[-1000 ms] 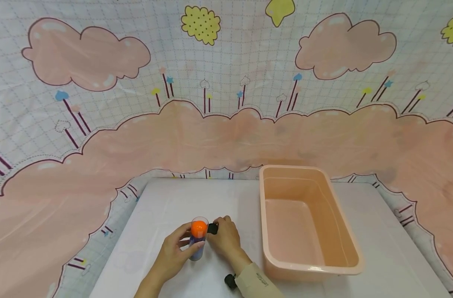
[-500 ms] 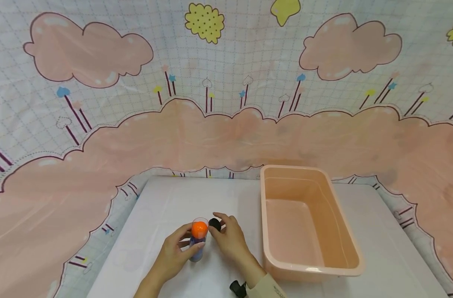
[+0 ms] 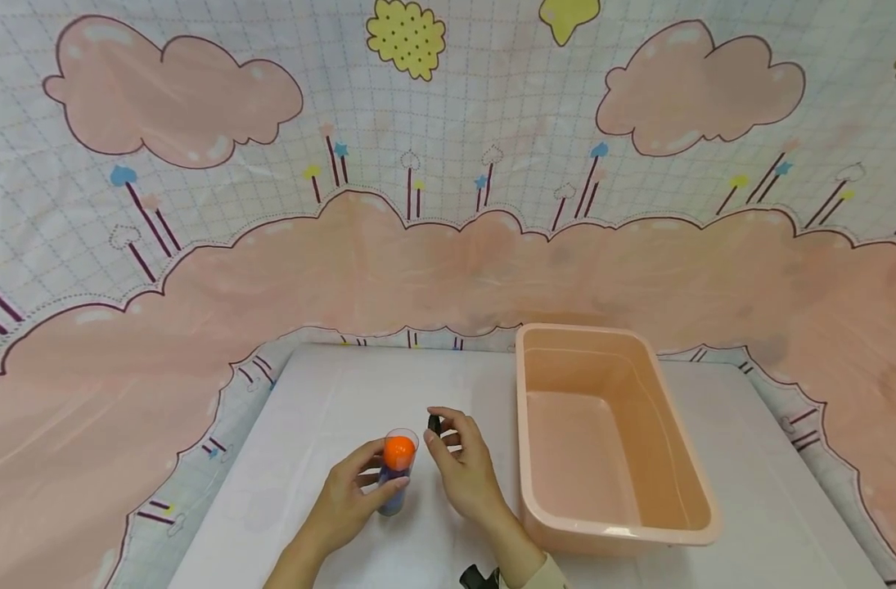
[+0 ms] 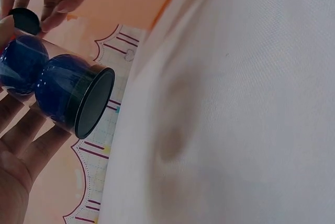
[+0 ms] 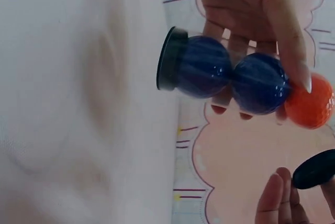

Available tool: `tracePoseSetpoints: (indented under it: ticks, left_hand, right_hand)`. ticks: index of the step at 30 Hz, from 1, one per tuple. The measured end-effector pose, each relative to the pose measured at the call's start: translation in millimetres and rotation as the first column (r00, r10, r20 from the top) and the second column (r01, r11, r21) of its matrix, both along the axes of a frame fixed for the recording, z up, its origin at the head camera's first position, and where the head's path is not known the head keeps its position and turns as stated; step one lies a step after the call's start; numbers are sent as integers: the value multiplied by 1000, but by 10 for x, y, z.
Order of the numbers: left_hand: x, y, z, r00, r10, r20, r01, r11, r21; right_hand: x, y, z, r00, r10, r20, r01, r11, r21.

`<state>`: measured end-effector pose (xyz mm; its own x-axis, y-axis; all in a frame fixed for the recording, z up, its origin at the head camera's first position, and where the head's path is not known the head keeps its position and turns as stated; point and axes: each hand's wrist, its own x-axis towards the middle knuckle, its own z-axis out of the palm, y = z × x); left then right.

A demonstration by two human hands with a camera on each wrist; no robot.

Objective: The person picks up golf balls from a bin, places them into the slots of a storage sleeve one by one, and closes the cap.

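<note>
In the head view my left hand (image 3: 342,496) grips a clear tube (image 3: 392,501) upright above the white table. Through its wall the right wrist view shows two blue balls (image 5: 260,84) and, at the mouth end, an orange dimpled golf ball (image 5: 309,101). A black cap (image 4: 97,103) closes the tube's lower end. My right hand (image 3: 468,470), just right of the mouth, pinches a round black lid (image 3: 434,424) between thumb and fingers. That lid is held on edge, apart from the tube. The tube's top end is uncovered.
A peach plastic basin (image 3: 617,536) stands on the white table (image 3: 330,393) to the right of my hands. A cartoon-printed curtain (image 3: 448,274) hangs behind the table. Beside my right wrist sits a black wrist camera (image 3: 479,577).
My right hand has drawn the black lid up and to the right, away from the tube's mouth, and turned it on edge. The left hand and tube have barely shifted.
</note>
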<state>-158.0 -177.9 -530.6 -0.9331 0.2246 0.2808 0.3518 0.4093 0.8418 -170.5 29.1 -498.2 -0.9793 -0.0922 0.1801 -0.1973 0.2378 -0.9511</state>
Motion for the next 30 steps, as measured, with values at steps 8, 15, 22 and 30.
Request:
tracePoseSetpoints:
  ticks: [8, 15, 22, 30]
  left_hand:
    - [-1, 18, 25, 1000, -21, 2, 21, 1000, -5]
    - [15, 31, 29, 999, -32, 14, 33, 999, -8]
    - [-3, 55, 25, 999, -42, -14, 42, 999, -8]
    - [3, 92, 46, 999, -39, -1, 39, 999, 10]
  right_hand:
    - [35, 0, 66, 999, -2, -46, -5, 988, -157]
    - [78, -11, 63, 997, 11, -77, -28, 975, -220]
    - [90, -23, 57, 989, 51, -136, -74, 983, -166]
    - [103, -7, 44, 984, 102, -144, -117, 988, -99]
